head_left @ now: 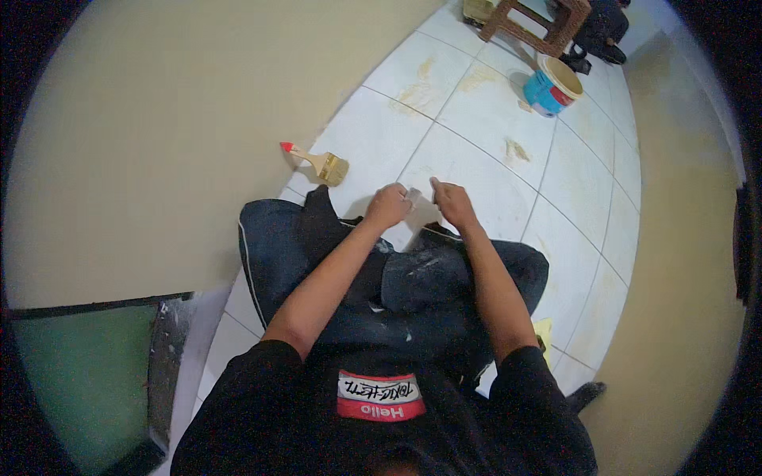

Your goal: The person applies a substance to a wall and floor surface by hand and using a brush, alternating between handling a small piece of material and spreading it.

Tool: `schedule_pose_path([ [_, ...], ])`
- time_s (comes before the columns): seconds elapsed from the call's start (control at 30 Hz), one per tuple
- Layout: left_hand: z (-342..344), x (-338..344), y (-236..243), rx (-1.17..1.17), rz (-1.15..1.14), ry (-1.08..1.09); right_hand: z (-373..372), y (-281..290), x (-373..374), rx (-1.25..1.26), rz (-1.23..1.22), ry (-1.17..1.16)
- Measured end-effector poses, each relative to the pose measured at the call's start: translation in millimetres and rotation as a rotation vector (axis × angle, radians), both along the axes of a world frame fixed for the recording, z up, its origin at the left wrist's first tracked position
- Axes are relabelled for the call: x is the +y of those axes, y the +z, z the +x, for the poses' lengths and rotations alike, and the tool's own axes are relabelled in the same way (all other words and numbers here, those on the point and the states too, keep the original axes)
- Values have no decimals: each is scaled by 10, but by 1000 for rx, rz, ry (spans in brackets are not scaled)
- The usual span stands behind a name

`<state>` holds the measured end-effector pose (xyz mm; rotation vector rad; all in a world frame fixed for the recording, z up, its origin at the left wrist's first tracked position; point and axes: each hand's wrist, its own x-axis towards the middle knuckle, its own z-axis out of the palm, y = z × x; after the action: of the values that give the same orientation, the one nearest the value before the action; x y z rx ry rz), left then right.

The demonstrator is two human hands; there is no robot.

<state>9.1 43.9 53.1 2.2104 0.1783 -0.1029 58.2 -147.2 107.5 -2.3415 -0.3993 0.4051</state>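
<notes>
My left hand (388,207) is closed in front of my bent knees, low over the tiles. From its fingers a small pale grey, flat piece (413,195) sticks out toward the other hand; its kind is too small to tell. A short gap away, my right hand (454,205) has its fingers curled in and one digit pointing forward. What those fingers hold, if anything, is hidden. Left of my hands, a paintbrush (320,164) with a wooden handle and red tip leans near the wall's foot.
White floor tiles (484,163) carry beige smears. Farther off stands a blue and white paint bucket (551,86), beige inside its rim. Beyond it are a brown stool (543,25) and a black bag (602,30). Beige walls (198,143) rise on both sides, with a green panel (79,373) at lower left.
</notes>
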Motion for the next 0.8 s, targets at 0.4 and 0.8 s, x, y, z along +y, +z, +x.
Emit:
schedule_pose_path([
  [0.4, -180, -184, -39, 153, 238, -194, -27, -173, -135, -145, -104, -41],
  [0.8, -88, -222, 86, 0, 51, -184, -122, -230, -155, 349, 226, 156],
])
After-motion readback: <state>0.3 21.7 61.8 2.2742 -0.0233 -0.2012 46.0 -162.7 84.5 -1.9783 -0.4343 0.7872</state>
